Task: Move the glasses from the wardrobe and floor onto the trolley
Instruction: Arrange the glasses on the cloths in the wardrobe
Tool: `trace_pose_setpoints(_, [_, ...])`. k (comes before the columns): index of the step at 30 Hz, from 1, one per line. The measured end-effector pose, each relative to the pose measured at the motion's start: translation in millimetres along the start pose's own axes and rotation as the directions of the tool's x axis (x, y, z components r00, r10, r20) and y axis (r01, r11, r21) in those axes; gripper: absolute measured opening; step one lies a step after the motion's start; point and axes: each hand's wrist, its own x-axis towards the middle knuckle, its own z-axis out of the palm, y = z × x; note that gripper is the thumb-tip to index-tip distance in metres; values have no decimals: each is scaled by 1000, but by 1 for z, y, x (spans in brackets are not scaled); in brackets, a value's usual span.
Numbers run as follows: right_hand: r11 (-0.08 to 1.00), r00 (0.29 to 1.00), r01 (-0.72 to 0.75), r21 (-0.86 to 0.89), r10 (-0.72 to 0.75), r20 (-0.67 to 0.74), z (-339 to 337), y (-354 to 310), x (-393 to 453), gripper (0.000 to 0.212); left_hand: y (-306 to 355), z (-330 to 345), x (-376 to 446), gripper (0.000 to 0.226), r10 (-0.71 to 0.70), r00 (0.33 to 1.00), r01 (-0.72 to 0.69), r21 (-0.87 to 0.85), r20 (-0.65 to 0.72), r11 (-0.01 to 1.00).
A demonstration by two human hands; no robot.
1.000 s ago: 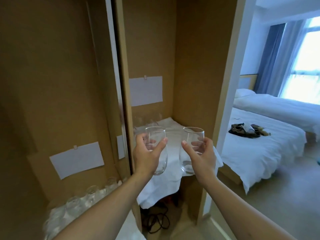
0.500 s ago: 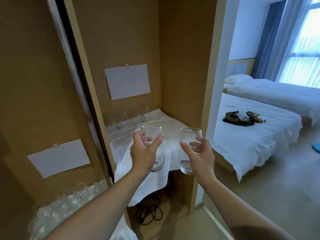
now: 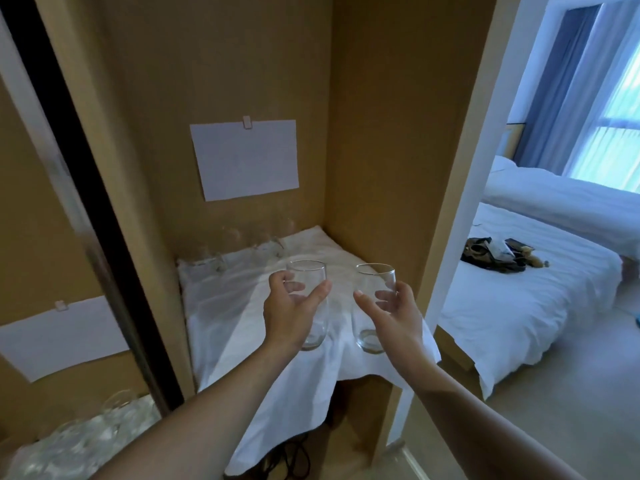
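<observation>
In a wardrobe (image 3: 374,98) alcove beside a bedroom doorway, you hold two clear stemless glasses over a shelf draped in white cloth (image 3: 221,306). At far left, a mirrored door panel (image 3: 52,237) shows a blurred cluster of glassware (image 3: 86,434) low down, likely a reflection. Your left hand (image 3: 289,315) wraps the left glass (image 3: 309,299) at mid-body, thumb on the near side and fingers visible through the wall behind, probably to keep it upright and clear of the others. Your right hand (image 3: 396,315) cups the right glass (image 3: 375,306) the same way, its thumb seemingly lifted off the wall, so how firm that hold is cannot be judged. Both tumblers stand upright, rims open, thick bases showing; whether those bases touch the cloth is unclear. Behind them, faint outlines of more glasses (image 3: 242,247) line the back of the shelf. At right, a white bed (image 3: 519,306) carries a dark bundle (image 3: 498,259). No trolley is in view.
</observation>
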Motion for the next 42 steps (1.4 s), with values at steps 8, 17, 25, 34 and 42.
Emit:
trace_pose_setpoints(8, [997,998,-52,-57,54,35,45,37,51,76,-66,0,52,84,-73,996,78,84,-59,993])
trace_pose_setpoints(17, [994,979,-21,-111,43,199,81,64,131,81,-89,15,105,89,-80,980,101,107,-184,989])
trace_pose_setpoints(25, [995,937,27,-98,9,349,105,87,196,88,-110,30,141,79,-103,970,130,111,-221,985])
trace_pose_setpoints(34, [945,876,112,-307,52,480,108,162,206,97,-120,52,160,73,-38,958,90,171,-285,981])
trace_pose_setpoints(42, [979,891,35,-199,60,450,121,166,214,93,-123,57,154,70,-53,930,106,127,-365,986])
